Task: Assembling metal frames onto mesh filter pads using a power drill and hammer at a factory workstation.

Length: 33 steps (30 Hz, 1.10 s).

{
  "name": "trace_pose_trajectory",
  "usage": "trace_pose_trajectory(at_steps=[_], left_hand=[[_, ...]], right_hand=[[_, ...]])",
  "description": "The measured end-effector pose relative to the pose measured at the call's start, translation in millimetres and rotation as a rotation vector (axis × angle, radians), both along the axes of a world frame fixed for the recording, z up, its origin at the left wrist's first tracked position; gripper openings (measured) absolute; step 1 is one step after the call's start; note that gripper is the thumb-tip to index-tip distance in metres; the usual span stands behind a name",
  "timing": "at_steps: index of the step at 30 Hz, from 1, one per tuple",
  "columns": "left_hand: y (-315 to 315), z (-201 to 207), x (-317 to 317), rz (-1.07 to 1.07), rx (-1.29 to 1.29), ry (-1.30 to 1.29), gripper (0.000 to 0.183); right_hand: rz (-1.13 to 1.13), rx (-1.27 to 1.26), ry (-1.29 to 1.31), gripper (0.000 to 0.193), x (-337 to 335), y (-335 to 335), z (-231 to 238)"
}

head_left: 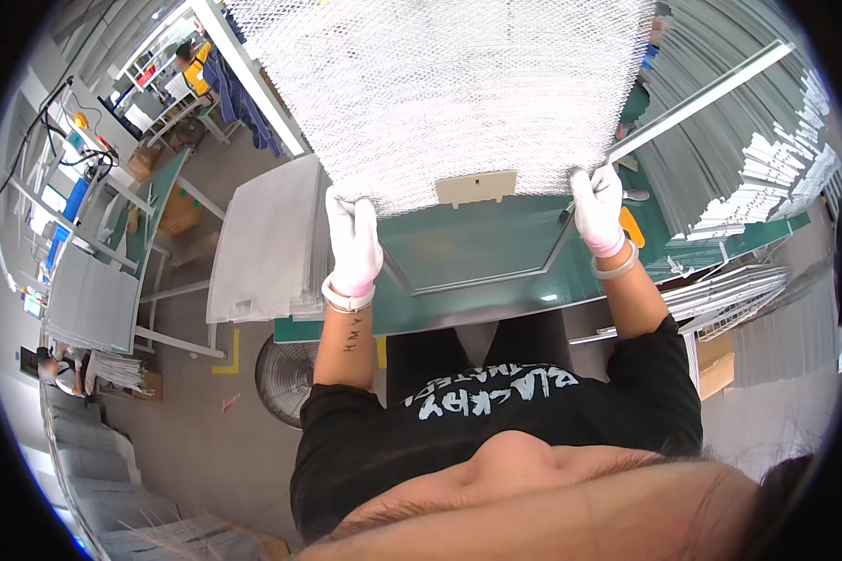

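Observation:
A large sheet of white mesh is raised in front of me, above a green worktable. My white-gloved left hand pinches its near left corner. At the near right corner, the fingers of my right hand, gloved too, are closed on the same sheet. A flat beige piece shows at the middle of the near edge of the mesh; whether it is attached cannot be told. Beneath, a thin grey rectangular frame lies on the tabletop, its far part hidden by the mesh.
A stack of grey mesh panels stands left of the table. Many long grey strips are piled at right. An orange-handled tool lies near my right wrist. A floor fan is below left. Two people are farther off, left.

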<state>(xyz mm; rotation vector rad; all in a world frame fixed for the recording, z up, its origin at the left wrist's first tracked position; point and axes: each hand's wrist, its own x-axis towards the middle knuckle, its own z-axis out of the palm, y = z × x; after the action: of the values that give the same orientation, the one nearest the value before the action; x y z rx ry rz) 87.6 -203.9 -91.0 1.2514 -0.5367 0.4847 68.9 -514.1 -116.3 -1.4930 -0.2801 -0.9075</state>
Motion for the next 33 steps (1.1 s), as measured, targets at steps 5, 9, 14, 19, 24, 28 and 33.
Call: trace_pose_trajectory(at_steps=[5, 9, 14, 19, 24, 28, 33], left_hand=[[4, -8, 4, -0.033, -0.037, 0.132, 0.026], [11, -20, 9, -0.019, 0.013, 0.103, 0.034], [6, -27, 7, -0.007, 0.011, 0.035, 0.037], [31, -64, 21, -0.022, 0.167, 0.090, 0.041], [45, -13, 17, 0.077, 0.648, 0.003, 0.048], [29, 13, 9, -0.104, 0.141, 0.029, 0.033], [16, 11, 8, 0.059, 0.119, 0.034, 0.026]], right_hand=[[0.010, 0.003, -0.007, 0.031, 0, -6, -7], [-0.037, -0.002, 0.027, 0.033, -2, -4, -7], [0.011, -0.022, 0.046, 0.016, -10, -2, -7], [0.129, 0.014, 0.059, 0.014, -13, 10, -4], [0.325, -0.036, 0.183, 0.021, -13, -31, 23], [0.054, -0.141, 0.252, 0.016, -18, -8, 47], [-0.077, 0.066, 0.145, 0.015, -17, 18, 36]])
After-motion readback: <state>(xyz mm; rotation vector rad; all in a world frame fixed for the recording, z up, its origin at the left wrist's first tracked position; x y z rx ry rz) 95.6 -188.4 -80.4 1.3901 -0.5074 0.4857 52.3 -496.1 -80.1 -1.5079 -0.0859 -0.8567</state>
